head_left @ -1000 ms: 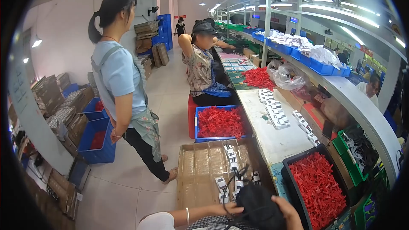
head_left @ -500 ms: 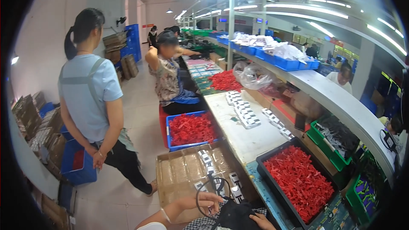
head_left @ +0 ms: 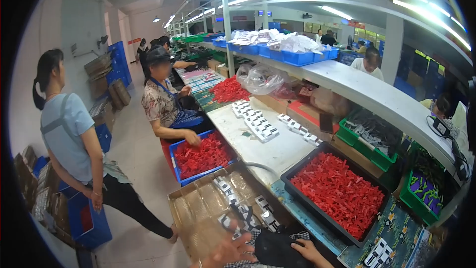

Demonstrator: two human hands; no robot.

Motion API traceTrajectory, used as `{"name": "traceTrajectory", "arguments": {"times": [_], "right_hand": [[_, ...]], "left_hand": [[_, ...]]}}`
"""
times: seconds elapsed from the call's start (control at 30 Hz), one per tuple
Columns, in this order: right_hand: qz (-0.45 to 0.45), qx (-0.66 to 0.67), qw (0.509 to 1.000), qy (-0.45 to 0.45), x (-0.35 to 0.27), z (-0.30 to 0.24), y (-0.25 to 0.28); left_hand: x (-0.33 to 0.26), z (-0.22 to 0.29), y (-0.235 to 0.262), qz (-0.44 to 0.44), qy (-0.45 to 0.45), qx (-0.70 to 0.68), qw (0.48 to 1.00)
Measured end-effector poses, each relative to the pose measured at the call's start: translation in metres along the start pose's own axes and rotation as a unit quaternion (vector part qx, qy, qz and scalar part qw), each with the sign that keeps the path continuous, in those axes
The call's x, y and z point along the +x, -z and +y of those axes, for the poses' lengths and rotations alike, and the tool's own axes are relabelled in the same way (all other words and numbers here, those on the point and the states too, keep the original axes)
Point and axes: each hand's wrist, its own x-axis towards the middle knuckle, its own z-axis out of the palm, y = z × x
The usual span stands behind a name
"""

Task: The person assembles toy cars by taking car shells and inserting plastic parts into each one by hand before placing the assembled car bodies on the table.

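My right hand [head_left: 309, 252] grips the edge of a soft black item [head_left: 277, 249] at the lower middle; its exact kind I cannot tell. Left of it, my left hand [head_left: 229, 252] is blurred, with its fingers stretched out, and no held thing shows in it. A black-and-white checked cloth [head_left: 246, 259] lies beneath the black item. Just beyond my hands is a shallow cardboard box [head_left: 191, 206] with a clear plastic liner. Several white toy cars [head_left: 267, 216] lie in it. A blurred dark cord [head_left: 263, 167] curves above the box's far corner.
A black tray [head_left: 292, 188] of red plastic parts stands right on the bench; white toy cars [head_left: 255, 121] stand in rows farther back. Beside a seated person [head_left: 166, 101] is a blue bin [head_left: 177, 167] of red parts. Another person [head_left: 69, 129] stands left. A shelf [head_left: 377, 89] runs above the bench.
My view has turned right. My left hand's fingers have spread, and the cord has swung away from it. The seated person's hand now reaches into the blue bin.
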Motion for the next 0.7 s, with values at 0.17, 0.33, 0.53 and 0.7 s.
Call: {"name": "traceTrajectory", "arguments": {"times": [0.17,0.33,0.53,0.7], "right_hand": [[0.012,-0.001,1.000,0.000,-0.010,-0.003,-0.011],[0.013,-0.058,0.997,0.048,0.002,0.014,-0.013],[-0.016,-0.038,0.998,-0.038,0.005,0.015,0.001],[-0.008,-0.039,0.999,-0.018,0.011,0.046,0.005]], "left_hand": [[0.018,0.013,0.015,-0.095,0.298,0.430,0.847],[0.063,0.044,-0.043,-0.347,-0.178,0.490,0.780],[0.086,0.079,-0.105,-0.603,-0.175,0.255,0.735],[0.114,0.121,-0.144,-0.845,-0.097,0.124,0.511]]}}
